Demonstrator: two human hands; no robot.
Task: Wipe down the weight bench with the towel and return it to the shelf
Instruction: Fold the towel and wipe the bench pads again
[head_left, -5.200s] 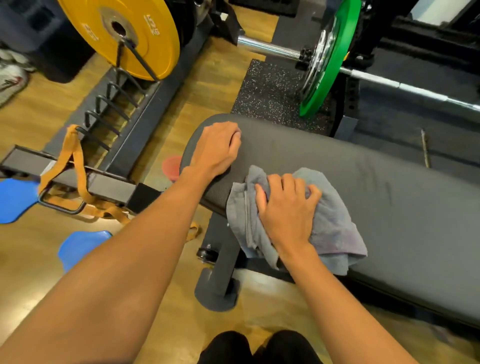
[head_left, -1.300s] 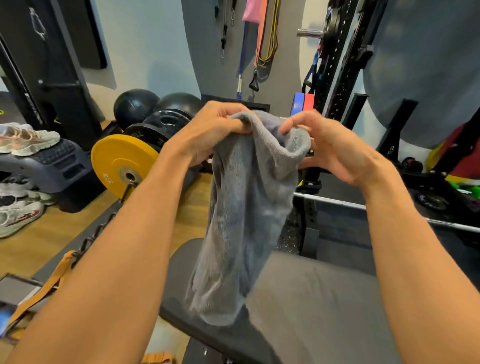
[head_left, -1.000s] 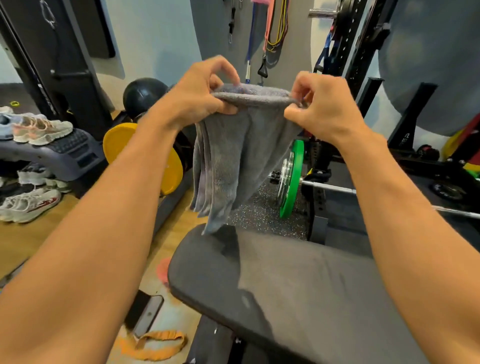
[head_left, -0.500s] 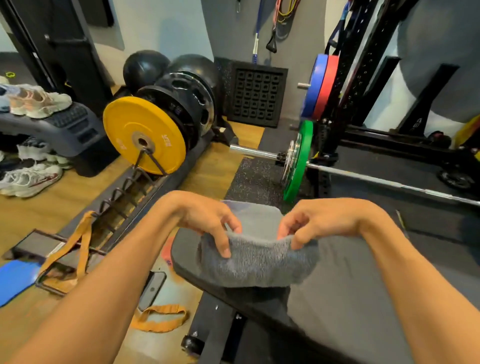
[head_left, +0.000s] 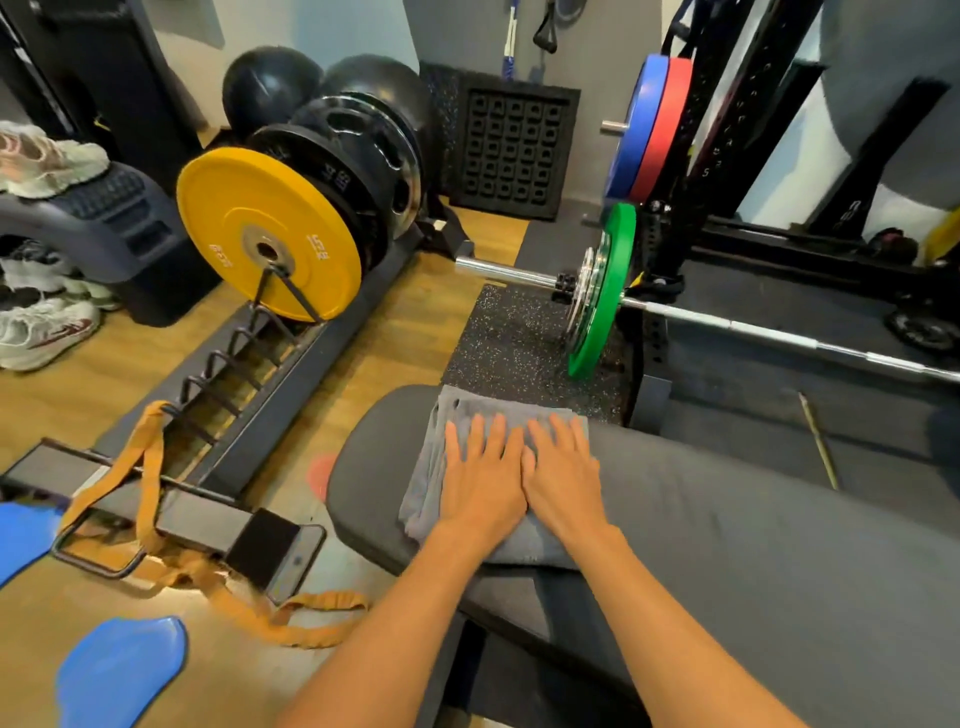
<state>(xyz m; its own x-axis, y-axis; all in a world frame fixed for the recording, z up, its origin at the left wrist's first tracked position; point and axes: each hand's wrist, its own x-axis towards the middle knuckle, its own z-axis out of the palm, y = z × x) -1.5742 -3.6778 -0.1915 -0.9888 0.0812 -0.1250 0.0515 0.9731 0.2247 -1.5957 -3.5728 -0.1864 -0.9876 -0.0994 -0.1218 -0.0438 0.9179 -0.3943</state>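
Hands are lying side by side on the towel (head_left: 431, 467), which is sitting folded at the rounded end of the bench (head_left: 753, 530), its far side reaching the bench's far edge. We are pressing the left hand (head_left: 480, 483) and the right hand (head_left: 563, 480) flat on it, touching each other, fingers straight and slightly spread, pinching nothing. We are holding them so, we judge, to flatten the folds into a tidy pad: broad palms are spreading the push, so the layers are not sliding apart. Folding is suggesting that the wiping is ending and that carrying the towel to the shelf is coming next; we are not seeing a shelf here. Beyond the far edge a green plate (head_left: 602, 291) is standing on a bar (head_left: 779, 332), and off the bench's end a yellow plate (head_left: 244, 208) is leaning upright in a rack (head_left: 291, 374), slotted so it is not rolling.
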